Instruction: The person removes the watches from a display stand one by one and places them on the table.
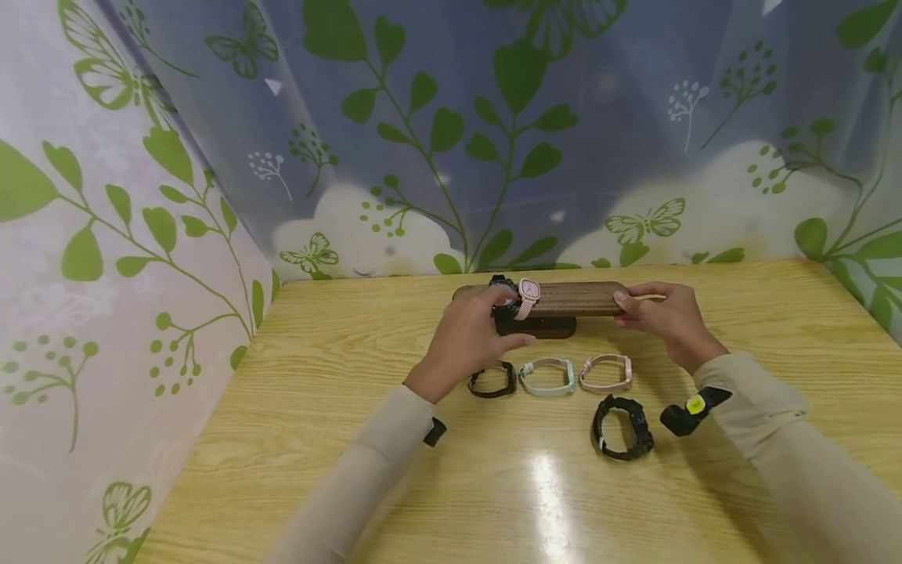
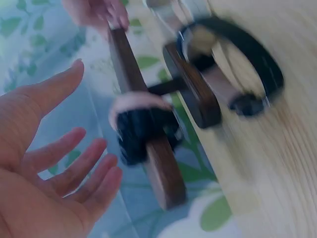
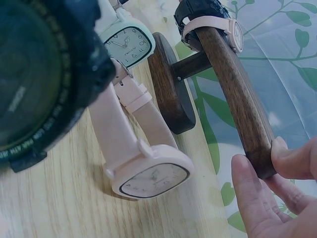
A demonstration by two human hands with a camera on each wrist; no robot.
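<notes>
One table [image 1: 317,439] supports a brown wooden stand [image 1: 581,298]. We see the right hand [image 1: 669,317] pinching the stand's right end; the left hand [image 1: 461,341], spread wide, is near its left part, which bears a black watch [image 2: 143,126] and a smaller pink watch [image 1: 529,291].

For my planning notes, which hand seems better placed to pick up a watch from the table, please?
Probably the left hand: it's open and empty, while the right hand grips the wooden stand.
</notes>
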